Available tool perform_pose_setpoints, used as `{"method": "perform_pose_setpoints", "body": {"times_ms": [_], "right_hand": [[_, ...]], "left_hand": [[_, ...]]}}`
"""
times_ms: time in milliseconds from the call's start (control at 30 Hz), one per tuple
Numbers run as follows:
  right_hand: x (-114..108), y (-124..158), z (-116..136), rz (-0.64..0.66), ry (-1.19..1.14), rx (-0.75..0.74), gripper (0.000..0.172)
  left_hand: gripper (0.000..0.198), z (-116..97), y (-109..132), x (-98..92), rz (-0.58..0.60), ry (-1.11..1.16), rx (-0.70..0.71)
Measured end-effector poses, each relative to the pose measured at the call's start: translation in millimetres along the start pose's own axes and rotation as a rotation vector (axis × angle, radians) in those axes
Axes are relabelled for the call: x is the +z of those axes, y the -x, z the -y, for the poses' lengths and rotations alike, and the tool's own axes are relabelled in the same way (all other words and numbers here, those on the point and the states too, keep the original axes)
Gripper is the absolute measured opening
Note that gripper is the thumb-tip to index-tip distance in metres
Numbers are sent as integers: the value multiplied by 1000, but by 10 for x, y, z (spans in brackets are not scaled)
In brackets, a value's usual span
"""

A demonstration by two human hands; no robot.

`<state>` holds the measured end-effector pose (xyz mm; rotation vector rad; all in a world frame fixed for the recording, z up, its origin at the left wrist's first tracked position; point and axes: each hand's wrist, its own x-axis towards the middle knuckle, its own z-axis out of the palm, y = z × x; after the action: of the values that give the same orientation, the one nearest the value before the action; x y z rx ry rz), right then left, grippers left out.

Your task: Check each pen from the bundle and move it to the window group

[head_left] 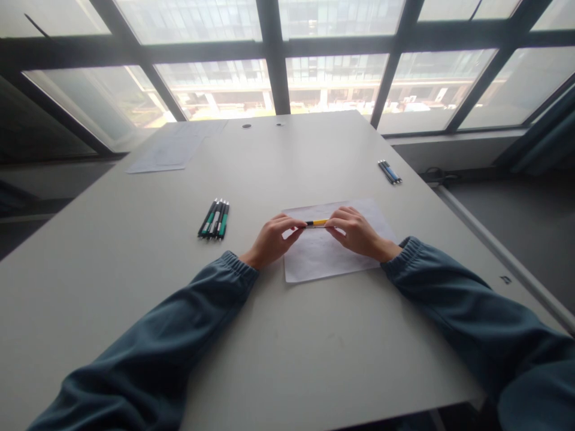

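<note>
Holds a yellow-and-black pen (320,222) crosswise and about level, between 2 bare hands, over the upper part of a white sheet of paper (323,257). Pinches the black part with the left hand (276,236), thumb and fingers brought together on the pen with hardly any gap. Grips the yellow part likewise with the right hand (357,231), fingers closed on the pen and hiding that end. Leaves only a short middle stretch visible, with a thin dark line (317,227) just under it (cannot tell if part of the pen or something separate). Wears blue sleeves (157,341), gathered at the wrists, and reaches in over a broad white table (135,269). Has a row of black pens (213,220) with green and pale parts lying near the left hand, and a smaller group of pens (390,172) with blue parts beyond the right hand, near the table's right edge. Has papers (166,146) lying at the far left. Faces 2 rows of window panes (215,87) in dark frames, with a curtain (543,140) at the right.
</note>
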<state>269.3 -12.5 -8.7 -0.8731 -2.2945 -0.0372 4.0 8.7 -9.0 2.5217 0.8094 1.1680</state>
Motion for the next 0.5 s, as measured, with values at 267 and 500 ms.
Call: {"method": "perform_pose_setpoints", "body": {"times_ms": [267, 500], "right_hand": [[-6, -7, 24, -5, -57, -50, 16], [-21, -11, 45, -6, -176, -53, 12]], "left_hand": [[13, 9, 5, -4, 25, 1, 26], [6, -7, -8, -5, 57, -6, 62]]}}
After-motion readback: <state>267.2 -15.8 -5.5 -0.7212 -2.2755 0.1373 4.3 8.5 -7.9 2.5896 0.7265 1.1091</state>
